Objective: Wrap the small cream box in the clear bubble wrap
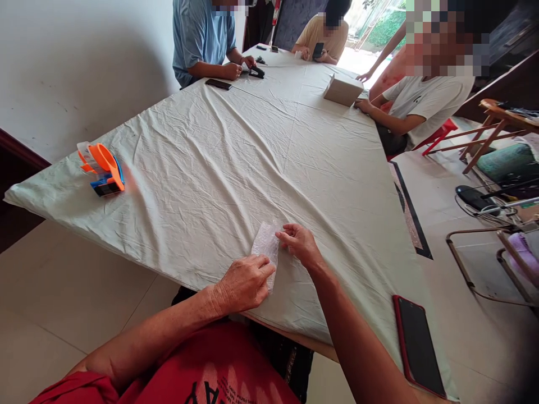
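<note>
We pinch the small clear plastic bag (266,247) between both hands, left hand (244,283) gripping its lower edge, right hand (300,242) its top, on the table's white cloth (236,151) near us.

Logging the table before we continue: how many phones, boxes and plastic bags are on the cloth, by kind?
Phones: 2, red-cased phone and dark phone
Boxes: 1, cardboard box
Plastic bags: 1, clear plastic bag, held by both hands
Total: 4

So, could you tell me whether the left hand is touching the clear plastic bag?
Touching: the head view shows the left hand with its fingertips on the clear plastic bag.
</note>
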`<state>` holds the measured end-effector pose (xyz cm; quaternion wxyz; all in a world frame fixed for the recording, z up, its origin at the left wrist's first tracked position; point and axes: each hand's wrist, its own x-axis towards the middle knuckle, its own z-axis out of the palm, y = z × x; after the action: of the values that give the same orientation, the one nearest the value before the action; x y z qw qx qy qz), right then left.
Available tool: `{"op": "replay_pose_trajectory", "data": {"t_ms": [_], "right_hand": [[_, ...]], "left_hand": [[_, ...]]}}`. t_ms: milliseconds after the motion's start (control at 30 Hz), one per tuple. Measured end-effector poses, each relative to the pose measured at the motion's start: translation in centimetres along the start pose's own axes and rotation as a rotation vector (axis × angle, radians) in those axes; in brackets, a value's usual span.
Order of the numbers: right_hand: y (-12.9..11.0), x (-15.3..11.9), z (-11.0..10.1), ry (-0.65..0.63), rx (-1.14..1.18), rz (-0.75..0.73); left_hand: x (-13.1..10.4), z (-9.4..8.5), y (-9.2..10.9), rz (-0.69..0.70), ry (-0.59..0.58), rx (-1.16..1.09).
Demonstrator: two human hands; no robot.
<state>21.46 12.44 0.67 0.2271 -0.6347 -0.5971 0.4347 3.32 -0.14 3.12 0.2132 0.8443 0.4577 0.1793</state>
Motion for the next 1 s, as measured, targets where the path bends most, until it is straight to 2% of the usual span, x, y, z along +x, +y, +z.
{"op": "replay_pose_trajectory", "data": {"t_ms": [300,433,533,633,800,1000], "right_hand": [[-1.2,0.9,1.5,-0.152,0.158,-0.046],[-1.7,0.9,2.0,-0.145,0.185,-0.101],[-2.3,-0.1,1.9,-0.111,0.225,-0.175],[-3.0,-2.5,1.4,-0.101,0.267,-0.252],[-3.4,-7.6,0.6,-0.056,0.095,-0.325],[-2.7,-11.0,1.5,0.011,0.043,-0.479]], "left_hand": [[0.1,0.0,0.0,-0.004,0.011,-0.029],[0.3,0.0,0.1,-0.055,-0.01,-0.039],[0.5,0.0,0.1,-0.114,-0.039,-0.039],[0.5,0.1,-0.1,-0.151,-0.023,-0.06],[0.0,1.0,-0.3,-0.164,0.091,-0.088],[-1.7,3.2,-0.2,-0.228,0.437,-0.022]]}}
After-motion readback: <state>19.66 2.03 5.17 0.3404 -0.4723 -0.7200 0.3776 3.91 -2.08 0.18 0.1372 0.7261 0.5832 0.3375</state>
